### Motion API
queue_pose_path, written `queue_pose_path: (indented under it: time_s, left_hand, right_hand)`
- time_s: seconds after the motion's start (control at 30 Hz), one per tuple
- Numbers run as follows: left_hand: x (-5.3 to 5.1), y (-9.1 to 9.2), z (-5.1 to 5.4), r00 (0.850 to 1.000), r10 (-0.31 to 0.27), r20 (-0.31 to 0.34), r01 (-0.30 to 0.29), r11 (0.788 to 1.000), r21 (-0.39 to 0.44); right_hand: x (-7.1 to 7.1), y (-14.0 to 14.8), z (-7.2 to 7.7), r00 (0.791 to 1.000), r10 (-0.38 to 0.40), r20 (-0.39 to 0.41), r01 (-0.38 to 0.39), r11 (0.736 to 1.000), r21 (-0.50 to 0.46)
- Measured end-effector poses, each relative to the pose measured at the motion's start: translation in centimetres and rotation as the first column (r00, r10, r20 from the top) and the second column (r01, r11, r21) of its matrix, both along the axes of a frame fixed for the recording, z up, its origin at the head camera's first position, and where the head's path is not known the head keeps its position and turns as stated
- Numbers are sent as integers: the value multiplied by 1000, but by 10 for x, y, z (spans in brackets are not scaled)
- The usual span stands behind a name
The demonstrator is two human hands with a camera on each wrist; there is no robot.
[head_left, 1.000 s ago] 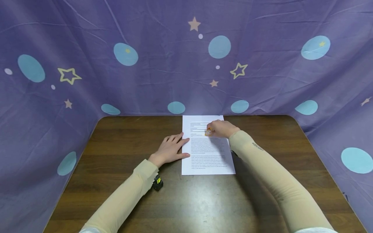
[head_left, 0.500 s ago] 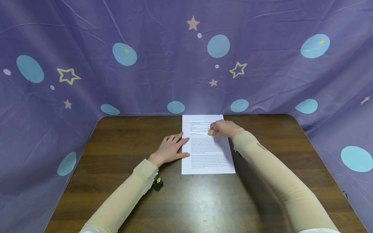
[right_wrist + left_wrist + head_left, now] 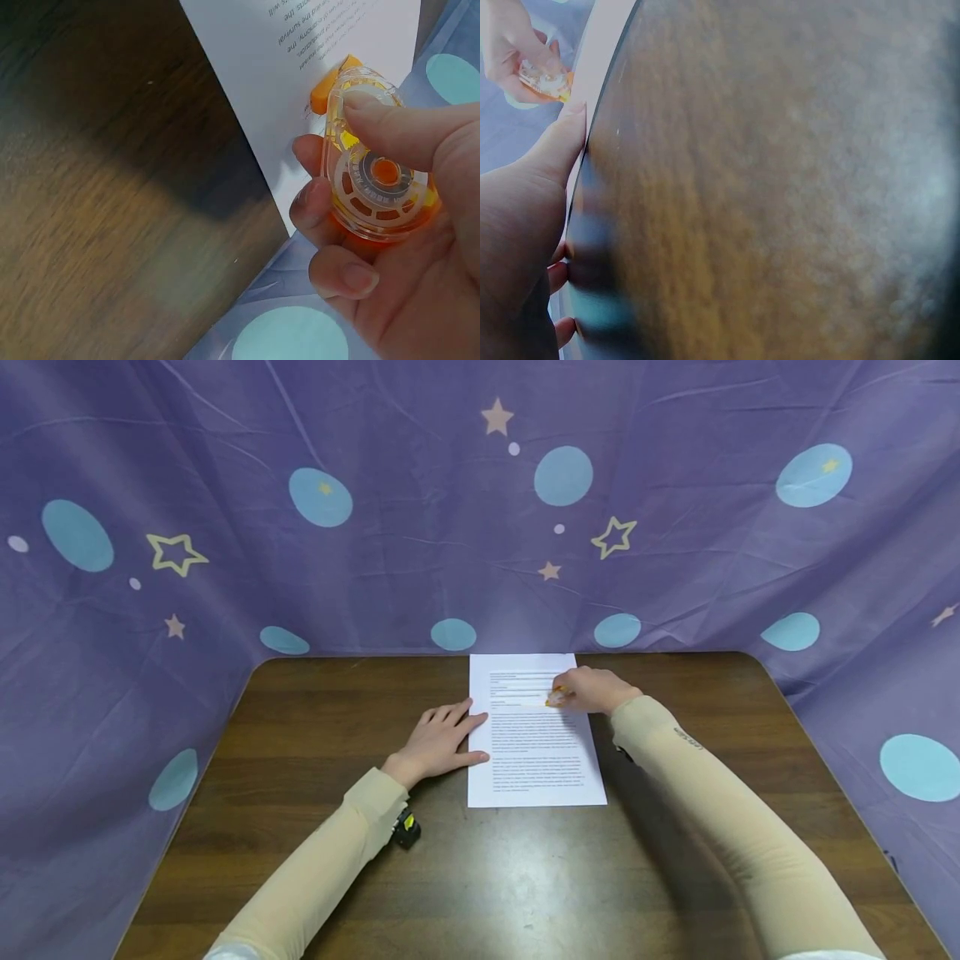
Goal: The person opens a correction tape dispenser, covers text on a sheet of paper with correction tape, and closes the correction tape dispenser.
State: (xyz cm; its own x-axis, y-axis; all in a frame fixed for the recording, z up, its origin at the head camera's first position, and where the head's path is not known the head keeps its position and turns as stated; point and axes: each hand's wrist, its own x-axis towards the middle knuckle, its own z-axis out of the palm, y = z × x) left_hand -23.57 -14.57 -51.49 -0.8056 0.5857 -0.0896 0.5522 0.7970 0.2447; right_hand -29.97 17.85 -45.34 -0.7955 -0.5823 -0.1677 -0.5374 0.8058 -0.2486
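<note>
A printed sheet of paper lies on the table, reaching its back edge. My right hand grips a correction tape dispenser with a clear case, orange parts and a round reel. The thumb presses on the case's flat side, and the other fingers curl beneath. In the head view the dispenser's tip is at the paper's upper text, near its right side. Spread out on the left, my left hand rests with its fingertips and thumb on the paper's left edge. The left wrist view shows its thumb along that edge.
The brown wooden table extends to both sides of the paper. A purple curtain with stars and blue ovals hangs along the back and sides. A black wrist camera sits under the left cuff.
My right hand has slid rightward across the paper with the correction tape dispenser, along a text line. A whiter strip shows behind it. The left hand has stayed put.
</note>
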Motion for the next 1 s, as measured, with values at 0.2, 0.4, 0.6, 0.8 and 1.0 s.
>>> queue_pose_path:
  time_s: [0.2, 0.4, 0.6, 0.8, 1.0]
  left_hand:
    - [0, 0, 1, 1000, 1, 5, -1, 1000, 1]
    - [1, 0, 2, 1000, 1, 1, -1, 1000, -4]
    - [1, 1, 3, 1000, 0, 4, 0, 1000, -6]
    - [2, 2, 5, 1000, -2, 3, 2, 1000, 5]
    - [3, 3, 8, 1000, 5, 13, -5, 1000, -10]
  right_hand:
    - [0, 8, -1, 1000, -5, -5, 5, 1000, 5]
    - [0, 16, -1, 1000, -23, 3, 23, 1000, 19]
    - [1, 26, -3, 999, -41, -1, 41, 999, 22]
    - [4, 33, -3, 998, -69, 0, 69, 998, 11]
    - [6, 37, -1, 997, -80, 8, 79, 997, 10]
